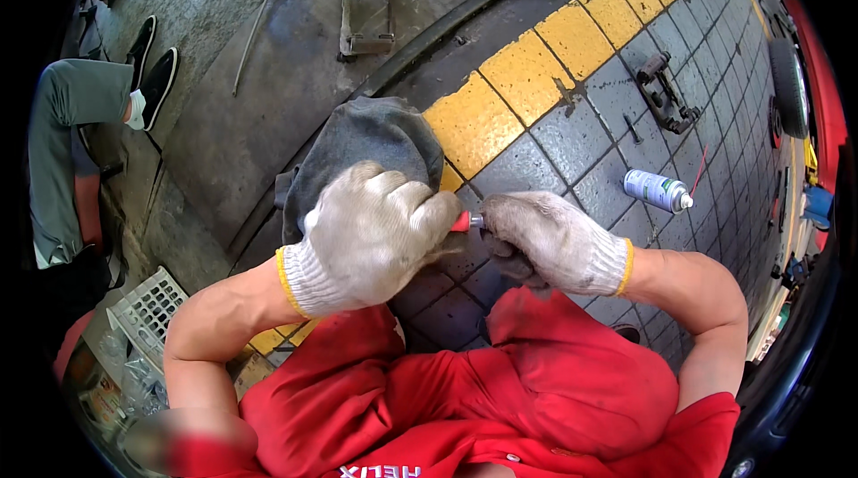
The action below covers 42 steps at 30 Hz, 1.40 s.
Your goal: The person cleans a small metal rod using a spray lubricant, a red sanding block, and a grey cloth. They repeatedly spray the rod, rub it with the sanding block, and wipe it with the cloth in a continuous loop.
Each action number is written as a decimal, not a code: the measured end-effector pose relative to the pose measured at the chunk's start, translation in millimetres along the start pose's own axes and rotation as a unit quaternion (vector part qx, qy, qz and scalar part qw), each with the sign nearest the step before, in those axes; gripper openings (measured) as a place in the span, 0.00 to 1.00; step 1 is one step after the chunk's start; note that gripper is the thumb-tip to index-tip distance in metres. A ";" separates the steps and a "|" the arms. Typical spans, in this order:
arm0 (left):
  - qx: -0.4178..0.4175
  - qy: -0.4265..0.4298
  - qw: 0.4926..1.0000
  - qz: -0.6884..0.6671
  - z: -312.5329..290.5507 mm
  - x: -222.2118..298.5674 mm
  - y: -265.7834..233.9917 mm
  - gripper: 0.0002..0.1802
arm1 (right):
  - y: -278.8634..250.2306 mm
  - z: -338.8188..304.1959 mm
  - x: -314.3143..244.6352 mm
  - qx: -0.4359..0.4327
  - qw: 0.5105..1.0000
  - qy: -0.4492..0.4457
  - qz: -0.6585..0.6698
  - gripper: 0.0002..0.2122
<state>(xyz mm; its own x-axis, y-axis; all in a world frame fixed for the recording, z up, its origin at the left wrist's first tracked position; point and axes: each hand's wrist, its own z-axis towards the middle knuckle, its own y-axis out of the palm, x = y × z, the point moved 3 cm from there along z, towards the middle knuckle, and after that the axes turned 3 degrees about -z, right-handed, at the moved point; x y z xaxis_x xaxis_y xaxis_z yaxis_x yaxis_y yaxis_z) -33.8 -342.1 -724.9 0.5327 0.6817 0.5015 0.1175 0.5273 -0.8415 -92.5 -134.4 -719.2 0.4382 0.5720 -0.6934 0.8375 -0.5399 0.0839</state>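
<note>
My left hand (368,232), in a whitish knit glove with a yellow cuff edge, is closed around a small red piece with a silvery end (463,222). Most of that piece is hidden in the glove. My right hand (559,244), in a matching glove with dirt-darkened fingers, pinches at the silvery end. Both hands meet in front of my knees. Just beyond the left one lies a bunched dark grey cloth (368,134); what is under it cannot be seen.
A spray can (652,189) with a red straw lies right, near a bolt (632,129) and a dark metal bracket (663,94). Farther off are another bracket (367,15) and a long screwdriver (264,20). Another person's leg (85,103) and a white basket (152,306) are left, a tyre (788,85) right.
</note>
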 end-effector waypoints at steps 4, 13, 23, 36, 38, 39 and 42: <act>-0.006 0.010 1.000 0.006 -2.0 2.9 -1.8 0.15 | 2.9 -3.8 -3.8 -0.018 0.999 0.037 0.033 0.16; -0.084 0.012 0.899 -0.430 -24.4 -8.1 -6.5 0.14 | -4.3 -12.7 -40.8 0.087 0.676 -0.561 -0.469 0.13; -0.025 0.065 0.993 -0.090 -6.6 1.9 -16.2 0.18 | -0.2 -7.8 -7.9 0.065 0.915 -0.294 -0.267 0.08; -0.251 -0.176 0.796 -0.522 -17.0 -6.8 -20.7 0.13 | -1.9 -20.2 -32.8 0.101 0.691 -0.558 -0.448 0.13; -0.259 -0.175 0.786 -0.533 -15.8 -8.0 -20.3 0.11 | -4.6 -21.2 -33.3 0.078 0.726 -0.520 -0.443 0.12; -0.237 -0.150 0.816 -0.506 -14.6 -7.9 -21.0 0.10 | -5.5 -20.6 -33.0 0.060 0.762 -0.491 -0.417 0.09; -0.144 -0.032 0.939 -0.310 -7.2 -6.2 -24.3 0.08 | -5.4 -21.6 -14.7 0.092 0.866 -0.354 -0.340 0.06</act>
<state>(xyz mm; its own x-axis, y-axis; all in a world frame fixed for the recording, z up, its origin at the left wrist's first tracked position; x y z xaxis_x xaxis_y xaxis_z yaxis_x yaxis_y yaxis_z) -33.9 -362.7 -709.0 0.2372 0.3222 0.9165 0.6154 0.6802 -0.3984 -96.4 -126.7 -694.1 -0.5013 0.3096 -0.8080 0.7280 -0.3537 -0.5873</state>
